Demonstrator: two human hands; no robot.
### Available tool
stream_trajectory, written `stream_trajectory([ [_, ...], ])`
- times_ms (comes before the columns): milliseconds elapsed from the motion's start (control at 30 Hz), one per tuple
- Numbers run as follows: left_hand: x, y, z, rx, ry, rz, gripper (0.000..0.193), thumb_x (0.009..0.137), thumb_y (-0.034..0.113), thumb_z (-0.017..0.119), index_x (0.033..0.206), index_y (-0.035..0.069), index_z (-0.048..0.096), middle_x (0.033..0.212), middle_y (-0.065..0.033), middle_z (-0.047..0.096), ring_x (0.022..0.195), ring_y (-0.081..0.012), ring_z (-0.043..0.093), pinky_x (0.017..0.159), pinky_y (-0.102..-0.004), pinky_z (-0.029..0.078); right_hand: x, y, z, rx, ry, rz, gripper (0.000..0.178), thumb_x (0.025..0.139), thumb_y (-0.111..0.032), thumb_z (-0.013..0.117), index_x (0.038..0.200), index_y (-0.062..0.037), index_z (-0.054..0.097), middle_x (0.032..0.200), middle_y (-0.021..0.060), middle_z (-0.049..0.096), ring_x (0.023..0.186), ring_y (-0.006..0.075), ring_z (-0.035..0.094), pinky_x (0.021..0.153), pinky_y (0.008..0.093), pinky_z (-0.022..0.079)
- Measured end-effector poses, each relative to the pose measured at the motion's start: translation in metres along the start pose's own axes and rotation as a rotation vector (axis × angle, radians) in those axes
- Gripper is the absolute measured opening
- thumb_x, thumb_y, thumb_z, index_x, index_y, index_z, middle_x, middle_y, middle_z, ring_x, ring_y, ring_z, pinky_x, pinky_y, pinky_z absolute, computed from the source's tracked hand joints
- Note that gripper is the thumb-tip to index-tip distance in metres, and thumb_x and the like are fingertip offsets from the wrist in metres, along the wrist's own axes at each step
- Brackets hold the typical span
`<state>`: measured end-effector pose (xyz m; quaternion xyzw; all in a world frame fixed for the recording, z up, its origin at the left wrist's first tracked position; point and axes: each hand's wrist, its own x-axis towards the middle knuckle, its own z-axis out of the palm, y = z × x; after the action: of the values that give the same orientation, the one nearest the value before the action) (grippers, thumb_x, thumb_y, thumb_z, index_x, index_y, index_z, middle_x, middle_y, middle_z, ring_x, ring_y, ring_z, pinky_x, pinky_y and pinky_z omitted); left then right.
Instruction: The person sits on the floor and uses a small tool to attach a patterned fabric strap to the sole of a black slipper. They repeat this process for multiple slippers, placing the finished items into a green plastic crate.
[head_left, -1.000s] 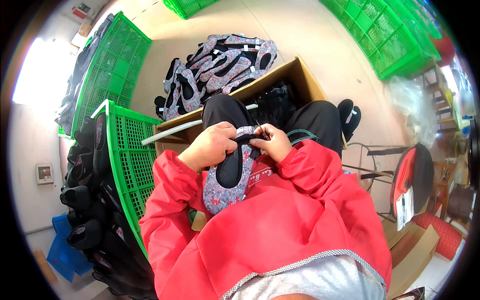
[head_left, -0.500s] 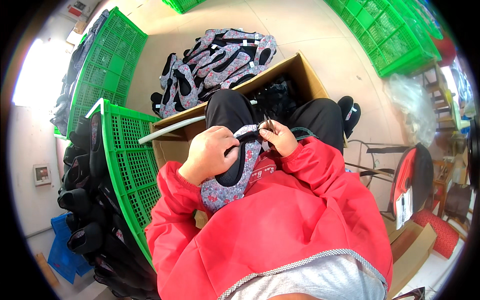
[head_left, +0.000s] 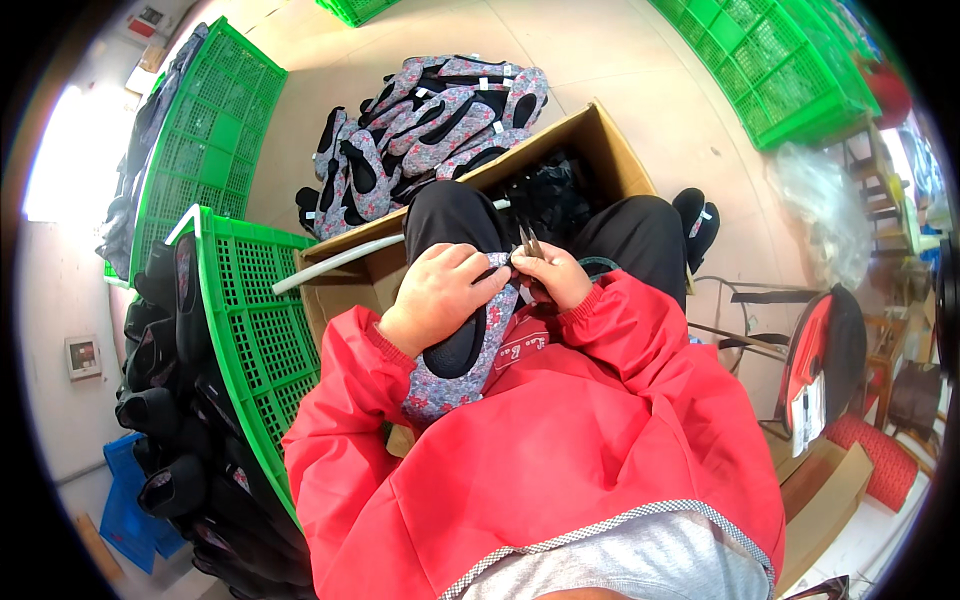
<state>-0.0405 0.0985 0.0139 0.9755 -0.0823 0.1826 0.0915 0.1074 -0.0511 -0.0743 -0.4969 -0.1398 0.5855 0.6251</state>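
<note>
A grey floral cloth shoe (head_left: 494, 335) with a black insole rests on my lap, tilted lengthwise toward my left thigh. My left hand (head_left: 445, 297) is closed over its opening, with fingertips near the far end. In my right hand (head_left: 560, 277) is a small pair of thread snips (head_left: 529, 242), its dark pointed blades sticking up and away from me. The right thumb and fingers touch the far end of the shoe beside the left fingertips. Whether any thread is pinched there is too small to tell.
A cardboard box (head_left: 600, 150) holding black plastic stands before my knees, with a pale tube (head_left: 340, 262) across its near side. Beyond lies a pile of similar shoes (head_left: 430, 130). Green crates (head_left: 255, 320) flank my left, near black shoes (head_left: 170, 410). A padded chair (head_left: 825, 345) stands right.
My left hand has slid forward toward the shoe's far end, its fingers now more stretched along it. The snips have tipped more upright and show more of their blades.
</note>
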Motion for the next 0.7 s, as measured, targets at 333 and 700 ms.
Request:
stream_trajectory([
  [333, -0.008, 0.014, 0.007, -0.049, 0.219, -0.066, 0.015, 0.071, 0.006, 0.071, 0.085, 0.004, 0.067, 0.08, -0.005, 0.061, 0.077, -0.0214, 0.063, 0.066, -0.0329, 0.051, -0.006, -0.001, -0.002, 0.033, 0.044, 0.034, 0.019, 0.093, -0.027, 0.066, 0.093, -0.0081, 0.061, 0.075, 0.0024, 0.061, 0.051, 0.0054, 0.045, 0.041, 0.0201, 0.031],
  [700, -0.022, 0.031, 0.006, -0.015, 0.218, -0.221, 0.015, 0.069, 0.002, 0.072, 0.083, 0.003, 0.067, 0.081, -0.0064, 0.06, 0.078, -0.0235, 0.061, 0.068, -0.0345, 0.05, -0.016, -0.037, -0.021, 0.008, 0.206, -0.191, 0.026, 0.102, -0.025, 0.052, 0.117, -0.0059, 0.061, 0.102, 0.0027, 0.064, 0.06, 0.0052, 0.051, 0.047, 0.0179, 0.038],
])
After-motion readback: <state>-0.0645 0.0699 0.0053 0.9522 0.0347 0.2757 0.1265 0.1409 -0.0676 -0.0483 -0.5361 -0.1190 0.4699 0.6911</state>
